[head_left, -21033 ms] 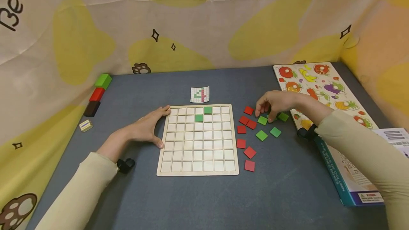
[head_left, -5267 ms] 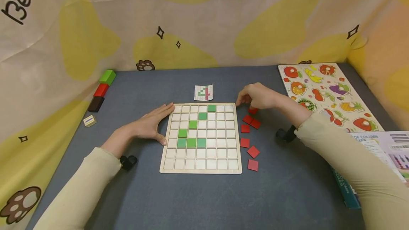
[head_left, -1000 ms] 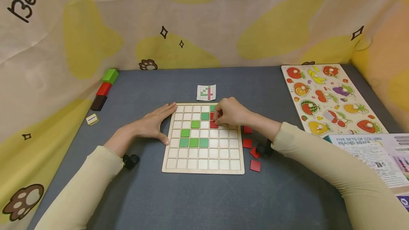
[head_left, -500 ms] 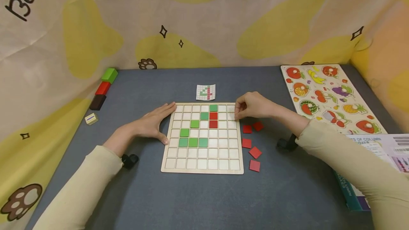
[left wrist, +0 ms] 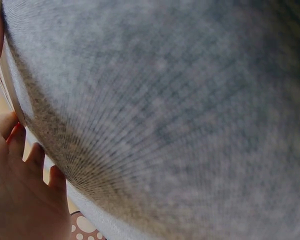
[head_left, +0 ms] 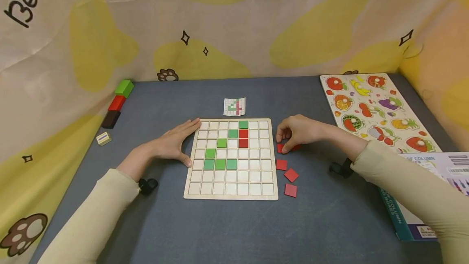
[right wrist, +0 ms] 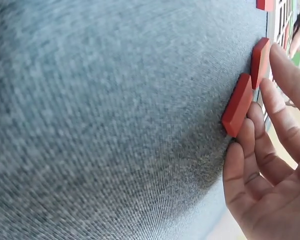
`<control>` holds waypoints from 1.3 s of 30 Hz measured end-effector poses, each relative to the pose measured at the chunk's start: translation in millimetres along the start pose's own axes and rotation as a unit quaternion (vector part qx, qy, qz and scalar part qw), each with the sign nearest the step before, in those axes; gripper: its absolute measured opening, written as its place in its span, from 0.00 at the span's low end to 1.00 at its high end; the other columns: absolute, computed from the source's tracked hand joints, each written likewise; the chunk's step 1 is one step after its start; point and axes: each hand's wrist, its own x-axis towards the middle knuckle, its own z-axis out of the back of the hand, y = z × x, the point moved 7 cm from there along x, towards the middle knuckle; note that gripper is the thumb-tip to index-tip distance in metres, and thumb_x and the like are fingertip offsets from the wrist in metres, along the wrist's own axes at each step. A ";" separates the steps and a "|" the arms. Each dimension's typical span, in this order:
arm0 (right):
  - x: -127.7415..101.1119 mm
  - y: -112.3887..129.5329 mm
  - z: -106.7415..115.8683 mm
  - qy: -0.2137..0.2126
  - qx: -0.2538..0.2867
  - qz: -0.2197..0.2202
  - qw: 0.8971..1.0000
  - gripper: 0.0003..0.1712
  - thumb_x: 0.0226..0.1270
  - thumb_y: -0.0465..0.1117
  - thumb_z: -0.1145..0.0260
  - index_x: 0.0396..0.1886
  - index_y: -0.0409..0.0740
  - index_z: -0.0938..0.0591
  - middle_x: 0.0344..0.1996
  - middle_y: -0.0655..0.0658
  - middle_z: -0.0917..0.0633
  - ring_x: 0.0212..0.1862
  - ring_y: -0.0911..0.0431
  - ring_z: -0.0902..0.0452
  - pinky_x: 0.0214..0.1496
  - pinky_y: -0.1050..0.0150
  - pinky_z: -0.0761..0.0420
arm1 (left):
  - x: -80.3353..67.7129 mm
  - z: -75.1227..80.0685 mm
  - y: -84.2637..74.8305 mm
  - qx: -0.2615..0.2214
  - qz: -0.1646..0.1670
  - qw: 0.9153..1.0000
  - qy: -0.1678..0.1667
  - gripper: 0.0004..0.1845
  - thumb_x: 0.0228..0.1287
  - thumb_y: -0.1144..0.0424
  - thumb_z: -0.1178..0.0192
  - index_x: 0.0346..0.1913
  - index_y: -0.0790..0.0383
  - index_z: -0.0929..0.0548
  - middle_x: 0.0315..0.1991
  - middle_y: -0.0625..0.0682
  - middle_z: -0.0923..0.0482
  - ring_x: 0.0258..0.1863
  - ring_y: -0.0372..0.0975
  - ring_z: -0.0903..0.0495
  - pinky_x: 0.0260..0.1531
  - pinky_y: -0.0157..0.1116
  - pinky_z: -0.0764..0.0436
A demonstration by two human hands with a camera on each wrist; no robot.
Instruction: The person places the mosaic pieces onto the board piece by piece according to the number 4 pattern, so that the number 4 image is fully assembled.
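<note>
In the head view a wooden grid board [head_left: 188,178] lies on the table, holding several green tiles [head_left: 221,143] in a stepped shape and two red tiles [head_left: 243,138] in one column. My left hand [head_left: 170,144] rests spread at the board's left edge, thumb and fingers touching the rim. Beyond the board's right side, the thumb and forefinger of my right hand [head_left: 300,129] are at opposite edges of a red tile [right wrist: 260,60] on the table. Another red tile [right wrist: 238,106] lies beside it, near the other fingers. Three more loose red tiles [head_left: 291,175] lie nearer me.
A small pattern card [head_left: 234,106] with a green and red grid lies behind the board. Green, red and dark blocks [head_left: 117,103] and a small striped block [head_left: 104,138] line the left. A fruit puzzle board [head_left: 353,105] and a box [head_left: 390,211] occupy the right.
Over the longer span, more green tiles and two red ones were set on the board. In the last second my right hand left the board and came down at the loose red tiles.
</note>
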 end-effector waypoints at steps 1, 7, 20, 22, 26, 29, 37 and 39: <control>0.3 0.4 -1.0 0.001 -0.003 0.001 1.000 0.13 0.49 0.47 0.20 0.32 0.51 0.15 0.32 0.50 0.16 0.39 0.58 0.25 0.43 0.65 0.25 | -0.3 0.0 0.1 -0.001 0.000 1.000 0.000 0.71 0.38 0.44 0.20 0.80 0.57 0.57 0.83 0.53 0.65 0.81 0.56 0.63 0.75 0.63 0.55; 2.9 5.9 -1.2 -0.004 -0.007 0.012 1.000 0.13 0.49 0.42 0.20 0.29 0.48 0.17 0.29 0.49 0.18 0.34 0.58 0.26 0.38 0.66 0.25 | -1.6 -0.3 1.3 0.001 0.002 1.000 -0.004 0.71 0.38 0.44 0.20 0.80 0.57 0.57 0.83 0.53 0.64 0.81 0.56 0.63 0.74 0.64 0.54; 19.8 40.7 5.8 -0.109 0.065 0.027 0.992 0.05 0.57 0.39 0.25 0.32 0.48 0.14 0.27 0.51 0.13 0.31 0.60 0.20 0.36 0.67 0.21 | -1.7 -2.2 0.9 -0.002 0.001 1.000 0.000 0.70 0.39 0.44 0.20 0.80 0.57 0.57 0.83 0.53 0.65 0.81 0.56 0.64 0.75 0.63 0.55; 23.7 49.8 -0.1 -0.103 0.074 0.033 0.991 0.03 0.59 0.38 0.27 0.33 0.47 0.13 0.27 0.50 0.12 0.31 0.61 0.19 0.36 0.67 0.21 | -1.1 -2.2 0.8 -0.001 0.001 1.000 0.000 0.71 0.39 0.44 0.20 0.80 0.57 0.57 0.83 0.53 0.65 0.82 0.56 0.64 0.75 0.63 0.55; 31.4 67.1 -11.5 -0.096 0.074 0.045 0.992 0.03 0.60 0.35 0.29 0.34 0.46 0.13 0.28 0.50 0.11 0.32 0.62 0.19 0.38 0.67 0.21 | -0.3 -1.9 0.3 0.000 0.000 1.000 0.000 0.71 0.39 0.44 0.20 0.80 0.56 0.57 0.83 0.53 0.65 0.82 0.55 0.64 0.75 0.62 0.55; 36.9 76.3 -18.1 -0.097 0.063 0.045 0.992 0.03 0.59 0.34 0.29 0.33 0.45 0.12 0.27 0.50 0.11 0.31 0.63 0.19 0.39 0.68 0.21 | -0.2 -1.3 -0.7 -0.002 0.002 1.000 0.000 0.71 0.38 0.45 0.20 0.80 0.57 0.57 0.83 0.53 0.65 0.82 0.55 0.64 0.76 0.62 0.55; 42.3 87.6 -27.3 -0.103 0.002 0.053 0.993 0.05 0.55 0.36 0.25 0.24 0.49 0.12 0.21 0.54 0.14 0.28 0.64 0.24 0.35 0.70 0.25 | -1.0 0.4 -2.4 -0.001 0.006 1.000 -0.001 0.71 0.38 0.45 0.20 0.80 0.58 0.57 0.83 0.53 0.64 0.82 0.55 0.63 0.75 0.64 0.55; 42.8 87.9 -28.3 -0.104 -0.008 0.053 0.993 0.06 0.55 0.36 0.25 0.22 0.50 0.12 0.20 0.54 0.14 0.27 0.64 0.24 0.34 0.71 0.25 | -1.2 0.7 -2.1 -0.001 0.007 1.000 -0.001 0.71 0.38 0.45 0.20 0.80 0.57 0.57 0.83 0.53 0.64 0.82 0.55 0.63 0.74 0.65 0.55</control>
